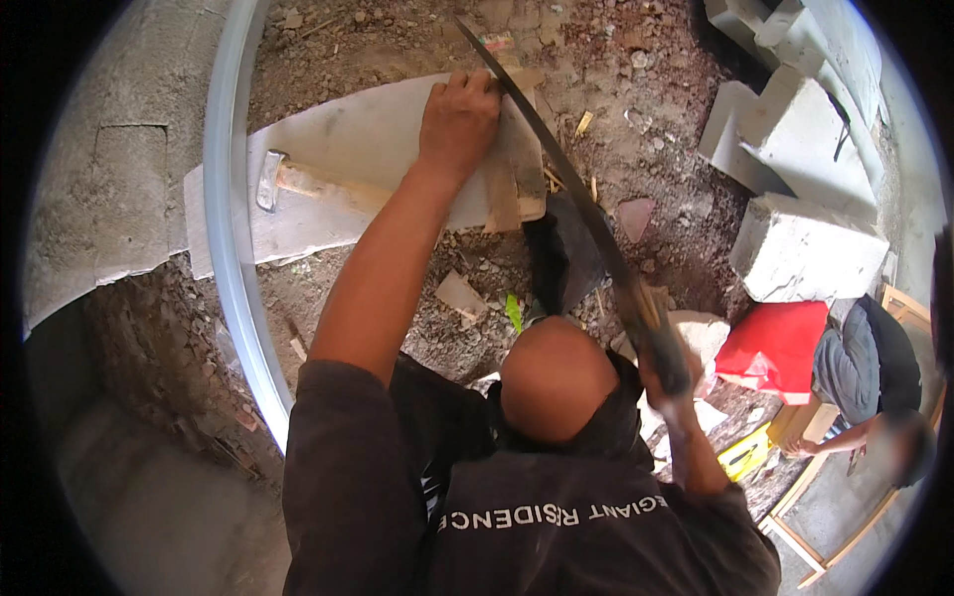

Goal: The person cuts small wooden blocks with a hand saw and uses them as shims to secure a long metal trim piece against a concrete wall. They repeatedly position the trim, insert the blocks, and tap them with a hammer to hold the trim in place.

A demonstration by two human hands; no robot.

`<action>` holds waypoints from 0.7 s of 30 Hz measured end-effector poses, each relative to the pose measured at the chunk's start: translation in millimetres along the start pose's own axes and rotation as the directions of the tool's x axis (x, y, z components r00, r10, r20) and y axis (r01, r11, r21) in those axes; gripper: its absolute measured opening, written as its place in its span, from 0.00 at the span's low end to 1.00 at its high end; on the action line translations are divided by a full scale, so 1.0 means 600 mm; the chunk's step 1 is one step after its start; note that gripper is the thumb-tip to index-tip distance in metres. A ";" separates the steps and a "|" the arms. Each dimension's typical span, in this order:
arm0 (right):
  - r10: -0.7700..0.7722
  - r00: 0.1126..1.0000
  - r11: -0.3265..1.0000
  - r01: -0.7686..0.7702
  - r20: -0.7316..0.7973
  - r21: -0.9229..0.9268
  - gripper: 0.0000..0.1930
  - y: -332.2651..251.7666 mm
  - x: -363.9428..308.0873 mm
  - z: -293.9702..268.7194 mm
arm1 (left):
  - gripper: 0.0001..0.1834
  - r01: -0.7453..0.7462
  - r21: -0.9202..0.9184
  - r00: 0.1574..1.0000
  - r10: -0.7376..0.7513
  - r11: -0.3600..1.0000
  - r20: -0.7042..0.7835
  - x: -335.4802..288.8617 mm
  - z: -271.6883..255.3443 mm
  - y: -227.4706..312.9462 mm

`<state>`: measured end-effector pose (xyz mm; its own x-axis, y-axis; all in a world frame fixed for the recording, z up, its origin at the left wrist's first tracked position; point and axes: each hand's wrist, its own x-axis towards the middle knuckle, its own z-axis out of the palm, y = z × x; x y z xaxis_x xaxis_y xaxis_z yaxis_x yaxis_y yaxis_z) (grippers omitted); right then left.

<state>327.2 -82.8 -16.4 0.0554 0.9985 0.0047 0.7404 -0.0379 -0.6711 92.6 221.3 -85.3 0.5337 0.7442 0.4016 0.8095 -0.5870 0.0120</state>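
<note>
- The left hand [459, 117] is pressing flat, fingers spread, on a short brown wooden offcut [515, 171] lying on a pale grey flat board [338, 139] at 12 o'clock.
- The right hand [668, 370], at 4 o'clock, is gripping the handle of a long dark-bladed handsaw [566, 179], whose blade is crossing the offcut just beside the fingers.
- Judged best: keeping strokes long and light, fingers clear of the teeth.
- A metal-headed hammer [270, 179] is lying at 10 o'clock.

Long dark saw blade [556, 159] slants across the wooden plank [515, 169].
</note>
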 end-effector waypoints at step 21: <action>0.001 0.999 0.944 0.011 -0.036 0.331 0.26 -0.062 0.199 0.048 | 0.08 0.050 -0.006 0.998 -0.050 0.999 -0.028 0.006 -0.002 -0.010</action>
<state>287.2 39.1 -12.1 0.0807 0.9963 0.0307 0.4775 -0.0116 -0.8786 89.4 226.9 -83.1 0.4854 0.7637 0.4257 0.8337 -0.5509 0.0378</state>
